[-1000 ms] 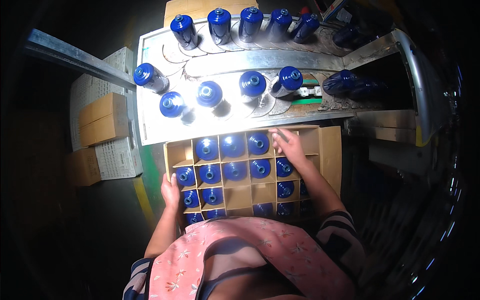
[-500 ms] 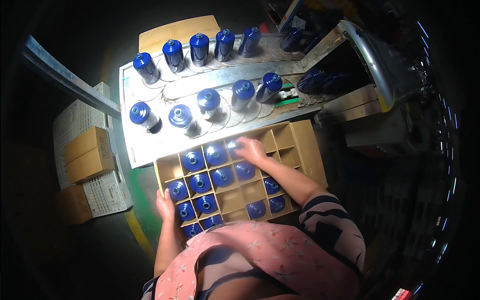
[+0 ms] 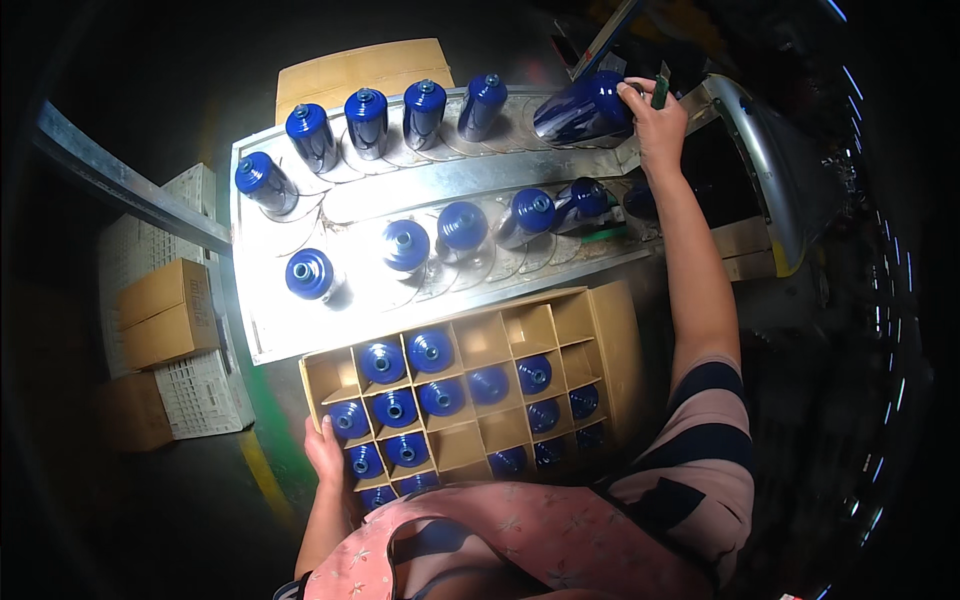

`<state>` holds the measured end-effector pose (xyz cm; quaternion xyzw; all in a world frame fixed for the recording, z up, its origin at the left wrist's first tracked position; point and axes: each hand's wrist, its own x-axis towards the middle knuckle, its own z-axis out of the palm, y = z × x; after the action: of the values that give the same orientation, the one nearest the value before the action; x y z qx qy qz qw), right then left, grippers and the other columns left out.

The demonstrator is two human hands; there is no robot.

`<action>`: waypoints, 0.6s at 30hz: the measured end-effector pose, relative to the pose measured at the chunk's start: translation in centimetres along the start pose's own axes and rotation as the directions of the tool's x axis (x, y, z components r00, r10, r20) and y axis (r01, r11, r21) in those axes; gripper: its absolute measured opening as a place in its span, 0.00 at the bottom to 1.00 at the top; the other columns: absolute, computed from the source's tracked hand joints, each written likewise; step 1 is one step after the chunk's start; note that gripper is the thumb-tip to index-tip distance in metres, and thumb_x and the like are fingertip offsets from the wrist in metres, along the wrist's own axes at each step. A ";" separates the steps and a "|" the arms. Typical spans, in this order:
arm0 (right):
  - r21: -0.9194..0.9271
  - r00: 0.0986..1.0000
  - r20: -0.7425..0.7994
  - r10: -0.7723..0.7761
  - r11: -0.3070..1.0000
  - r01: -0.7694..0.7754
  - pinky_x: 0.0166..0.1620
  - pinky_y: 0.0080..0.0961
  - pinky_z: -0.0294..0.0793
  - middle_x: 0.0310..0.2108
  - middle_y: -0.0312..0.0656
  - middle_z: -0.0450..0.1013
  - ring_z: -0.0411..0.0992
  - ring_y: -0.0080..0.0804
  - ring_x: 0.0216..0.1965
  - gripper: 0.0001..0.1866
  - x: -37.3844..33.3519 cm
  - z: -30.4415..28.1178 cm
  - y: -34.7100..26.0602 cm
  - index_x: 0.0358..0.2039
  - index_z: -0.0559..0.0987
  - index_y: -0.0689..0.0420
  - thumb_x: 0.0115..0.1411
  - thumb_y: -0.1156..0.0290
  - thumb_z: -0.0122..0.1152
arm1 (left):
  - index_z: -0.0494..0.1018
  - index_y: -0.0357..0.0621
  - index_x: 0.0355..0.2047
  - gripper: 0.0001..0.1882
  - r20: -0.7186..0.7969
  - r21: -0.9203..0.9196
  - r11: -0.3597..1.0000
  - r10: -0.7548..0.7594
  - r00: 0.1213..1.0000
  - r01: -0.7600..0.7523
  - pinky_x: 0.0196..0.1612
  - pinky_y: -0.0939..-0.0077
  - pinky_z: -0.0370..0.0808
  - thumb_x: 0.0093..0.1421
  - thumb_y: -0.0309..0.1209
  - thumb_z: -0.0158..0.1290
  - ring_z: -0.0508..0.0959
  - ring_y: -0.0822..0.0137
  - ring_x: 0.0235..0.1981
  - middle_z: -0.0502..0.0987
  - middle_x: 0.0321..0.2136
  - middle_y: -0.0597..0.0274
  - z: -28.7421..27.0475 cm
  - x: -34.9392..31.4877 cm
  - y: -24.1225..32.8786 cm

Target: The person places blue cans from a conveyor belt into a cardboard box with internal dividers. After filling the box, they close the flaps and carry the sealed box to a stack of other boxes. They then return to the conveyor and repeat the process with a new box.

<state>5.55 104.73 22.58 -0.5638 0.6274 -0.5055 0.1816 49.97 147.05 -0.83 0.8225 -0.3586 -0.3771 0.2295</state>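
Note:
My right hand [image 3: 657,125] reaches to the far right of the machine table, closed round the neck end of a tilted blue bottle [image 3: 580,112]. A small dark green object [image 3: 661,86] shows at its fingers; its kind I cannot make out. Close to my body, a divided cardboard box [image 3: 620,340] holds several blue bottles, such as this one [image 3: 382,362], standing in cells with their necks up. Some of its cells are bare. My left hand [image 3: 325,452] grips the left wall of that box.
More blue bottles stand in two curved rows on the metal table [image 3: 275,330], one of them a near-row bottle [image 3: 309,273]. A curved metal guard [image 3: 750,150] rises at right. Closed cartons [image 3: 170,312] rest on white pallets [image 3: 205,395] at left, below a metal bar [image 3: 130,175].
My right hand has gone from the box's far row up to the far right of the table, where it holds a bottle. The cell it touched is now bare. My left hand stays at the box.

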 end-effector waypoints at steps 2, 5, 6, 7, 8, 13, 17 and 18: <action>-0.147 0.997 -0.033 0.067 0.987 -0.071 0.29 0.19 0.67 0.19 0.29 0.70 0.67 0.18 0.22 0.14 4.8 4.7 4.6 0.31 0.83 0.58 0.47 0.63 0.71 | 0.71 0.37 0.46 0.14 0.008 0.014 0.999 -0.032 0.999 0.032 0.39 0.60 0.72 0.65 0.33 0.48 0.77 0.49 0.31 0.77 0.30 0.44 0.2 0.6 0.1; -0.243 0.980 -0.097 0.172 0.951 -0.191 0.39 0.28 0.75 0.29 0.42 0.80 0.78 0.33 0.32 0.15 10.2 10.8 11.4 0.32 0.84 0.55 0.45 0.62 0.70 | 0.71 0.37 0.44 0.13 -0.022 0.032 0.999 0.017 1.000 -0.016 0.37 0.61 0.72 0.65 0.33 0.48 0.76 0.50 0.29 0.77 0.29 0.45 0.9 1.0 -0.1; -0.332 0.974 -0.120 0.191 0.917 -0.220 0.40 0.31 0.75 0.30 0.43 0.80 0.79 0.37 0.34 0.15 11.4 12.2 13.4 0.32 0.84 0.53 0.44 0.59 0.70 | 0.71 0.36 0.43 0.12 -0.047 0.003 1.000 0.009 0.999 -0.009 0.36 0.61 0.71 0.65 0.33 0.48 0.75 0.50 0.28 0.77 0.29 0.45 1.4 1.0 -0.2; -0.341 0.981 -0.086 0.172 0.920 -0.191 0.40 0.31 0.75 0.30 0.43 0.80 0.79 0.38 0.34 0.16 12.2 13.3 15.3 0.32 0.84 0.52 0.43 0.58 0.69 | 0.70 0.36 0.41 0.12 -0.025 0.027 0.999 -0.028 0.999 0.029 0.34 0.60 0.71 0.65 0.33 0.48 0.74 0.49 0.27 0.75 0.26 0.45 1.6 1.1 -0.1; -0.374 0.973 -0.090 0.212 0.898 -0.230 0.41 0.32 0.75 0.30 0.43 0.80 0.79 0.40 0.35 0.16 13.0 14.8 16.9 0.31 0.84 0.52 0.42 0.57 0.69 | 0.70 0.35 0.39 0.11 -0.019 0.037 0.999 -0.023 1.000 0.024 0.32 0.59 0.70 0.65 0.32 0.49 0.73 0.49 0.25 0.74 0.25 0.45 1.7 1.4 0.2; -0.537 0.945 -0.067 0.322 0.786 -0.306 0.42 0.34 0.76 0.31 0.43 0.80 0.78 0.42 0.37 0.17 18.4 25.9 19.8 0.29 0.83 0.52 0.40 0.56 0.73 | 0.70 0.36 0.39 0.10 -0.008 0.067 0.990 -0.123 0.992 0.123 0.32 0.59 0.70 0.65 0.32 0.49 0.73 0.49 0.25 0.74 0.25 0.45 -2.6 7.8 4.2; -0.168 0.932 0.032 0.362 0.921 -0.352 0.23 0.20 0.68 0.18 0.36 0.74 0.71 0.21 0.18 0.14 18.8 32.3 15.3 0.34 0.83 0.56 0.50 0.63 0.71 | 0.70 0.36 0.39 0.10 0.013 0.030 0.996 -0.082 0.997 0.081 0.33 0.61 0.70 0.65 0.32 0.49 0.73 0.48 0.26 0.74 0.26 0.45 -6.6 13.4 4.9; -0.042 0.951 0.072 0.300 0.954 -0.298 0.22 0.19 0.67 0.18 0.36 0.74 0.69 0.20 0.17 0.15 17.3 31.4 13.8 0.37 0.83 0.56 0.51 0.64 0.71 | 0.70 0.36 0.39 0.10 -0.006 0.001 0.999 -0.052 0.999 0.052 0.34 0.61 0.71 0.65 0.31 0.49 0.74 0.49 0.27 0.75 0.26 0.45 -6.1 13.2 4.0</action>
<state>18.23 73.87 3.68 -0.4842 0.7056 -0.4402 0.2718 59.16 135.11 -0.55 0.8328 -0.3365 -0.3802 0.2205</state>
